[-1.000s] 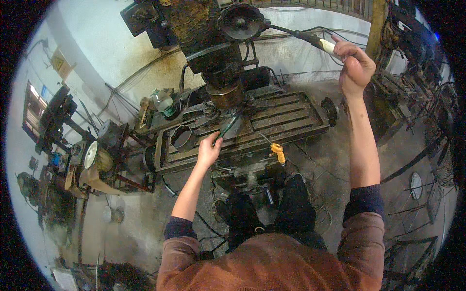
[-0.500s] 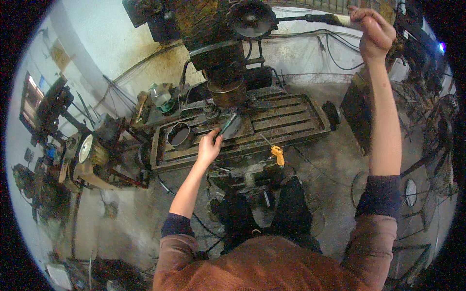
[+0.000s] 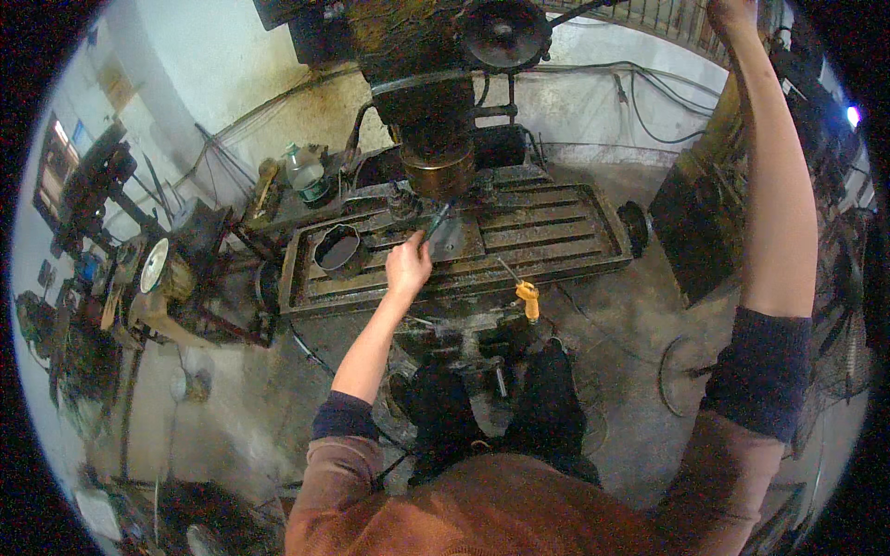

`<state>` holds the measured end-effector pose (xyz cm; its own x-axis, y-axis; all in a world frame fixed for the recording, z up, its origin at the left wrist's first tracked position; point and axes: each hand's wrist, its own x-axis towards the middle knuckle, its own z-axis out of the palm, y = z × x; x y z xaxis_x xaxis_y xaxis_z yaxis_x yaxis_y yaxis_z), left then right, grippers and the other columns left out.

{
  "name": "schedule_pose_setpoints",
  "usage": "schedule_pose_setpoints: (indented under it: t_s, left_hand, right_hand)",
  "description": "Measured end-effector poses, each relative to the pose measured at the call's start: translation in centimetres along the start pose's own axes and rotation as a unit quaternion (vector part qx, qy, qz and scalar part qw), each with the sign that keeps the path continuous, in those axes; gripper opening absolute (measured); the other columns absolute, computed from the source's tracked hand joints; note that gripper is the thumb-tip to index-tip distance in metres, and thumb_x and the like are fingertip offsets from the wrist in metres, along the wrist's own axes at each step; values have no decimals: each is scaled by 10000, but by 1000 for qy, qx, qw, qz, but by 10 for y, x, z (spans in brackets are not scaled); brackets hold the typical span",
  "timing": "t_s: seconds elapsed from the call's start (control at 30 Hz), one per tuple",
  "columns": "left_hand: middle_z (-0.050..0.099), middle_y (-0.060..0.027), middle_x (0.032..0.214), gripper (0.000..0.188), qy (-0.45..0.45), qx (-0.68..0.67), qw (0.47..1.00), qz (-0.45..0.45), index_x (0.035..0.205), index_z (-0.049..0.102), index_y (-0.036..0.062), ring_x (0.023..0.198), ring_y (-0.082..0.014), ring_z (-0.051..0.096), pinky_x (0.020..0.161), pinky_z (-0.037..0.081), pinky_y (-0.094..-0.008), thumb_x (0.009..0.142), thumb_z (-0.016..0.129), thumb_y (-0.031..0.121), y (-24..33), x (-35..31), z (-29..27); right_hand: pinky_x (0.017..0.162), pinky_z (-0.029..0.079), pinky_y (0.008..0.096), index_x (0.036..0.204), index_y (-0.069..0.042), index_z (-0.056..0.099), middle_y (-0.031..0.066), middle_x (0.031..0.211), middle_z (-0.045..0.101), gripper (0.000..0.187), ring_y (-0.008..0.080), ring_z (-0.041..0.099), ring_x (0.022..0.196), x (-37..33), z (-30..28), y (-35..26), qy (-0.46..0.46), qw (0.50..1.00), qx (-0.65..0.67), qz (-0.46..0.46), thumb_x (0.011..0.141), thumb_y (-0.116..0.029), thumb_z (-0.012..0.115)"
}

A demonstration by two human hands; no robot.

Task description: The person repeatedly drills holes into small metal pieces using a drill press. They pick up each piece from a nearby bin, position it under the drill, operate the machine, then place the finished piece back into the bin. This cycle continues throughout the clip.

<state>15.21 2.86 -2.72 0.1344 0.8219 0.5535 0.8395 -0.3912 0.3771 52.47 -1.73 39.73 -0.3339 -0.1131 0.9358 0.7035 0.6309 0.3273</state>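
My left hand (image 3: 409,265) is closed round a slim blue-green tool (image 3: 438,222), its far end under the machine's spindle head (image 3: 438,171); its exact kind is unclear. Beneath lies the slotted metal worktable (image 3: 547,222), with a greyish piece near the tool's tip. A cut-open dark can (image 3: 339,250) with dark contents stands left of this hand. My right hand (image 3: 734,13) is raised at the upper right, partly cut off by the picture's edge. The lever (image 3: 582,11) from the machine's round hub (image 3: 502,35) runs up toward it; the grip itself is out of sight.
A yellow-handled blow gun (image 3: 527,298) with a thin nozzle hangs at the table's front edge. A clear plastic bottle (image 3: 307,174) stands behind left. Further left is a bench with a round pale dial-like disc (image 3: 154,266). A dark cabinet (image 3: 697,222) stands right; cables line the wall.
My right hand has risen with the lever, out toward the upper edge. My left hand has shifted slightly, the tool still in it. The whole view has tilted a little.
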Motion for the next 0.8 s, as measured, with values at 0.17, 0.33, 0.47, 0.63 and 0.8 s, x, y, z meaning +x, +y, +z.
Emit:
schedule_pose_setpoints:
  t_s: [0.17, 0.33, 0.47, 0.63, 0.8]
  left_hand:
    - [573, -188, 630, 261, 13, 22, 999, -30, 990, 573, 19, 617, -341, 573, 580, 452, -429, 776, 505, 152, -17, -10, -21]
    - [538, -194, 578, 256, -2, -28, 1000, 7, 997, 573, 51, 550, -341, 561, 500, 429, -393, 775, 538, 173, -34, -44, -83]
    - [552, -182, 582, 270, 60, 87, 994, -16, 1014, 571, 77, 562, -350, 562, 517, 435, -413, 782, 532, 208, -64, -38, -104]
    - [597, -148, 737, 374, -29, 216, 969, -114, 1091, 509, 105, 674, -321, 581, 597, 460, -410, 742, 557, 229, -115, -31, -105]
    - [597, -149, 749, 466, -86, 233, 964, -89, 1148, 459, 120, 700, -321, 586, 599, 462, -411, 744, 575, 322, -127, -44, -108]
  right_hand:
    - [429, 365, 263, 535, 4, 509, 85, 523, 506, 95, 161, 483, 470, -4, 2, 41, 43, 995, 76, 47, 626, -12, 483]
    - [469, 380, 255, 590, 9, 532, 76, 554, 513, 82, 152, 489, 505, -8, 1, -12, -28, 996, -44, -74, 657, -19, 493]
    - [516, 386, 241, 653, 16, 555, 66, 576, 517, 141, 140, 498, 545, -15, -7, -40, 67, 924, 251, 281, 665, -119, 513]
    - [695, 414, 259, 937, 20, 514, 122, 849, 541, 217, 174, 528, 768, -45, -1, -44, 73, 966, 164, 188, 758, -100, 492]
    - [743, 451, 272, 1055, 30, 516, 124, 974, 590, 281, 171, 561, 880, -178, 2, -84, 42, 943, 156, 290, 795, -53, 447]
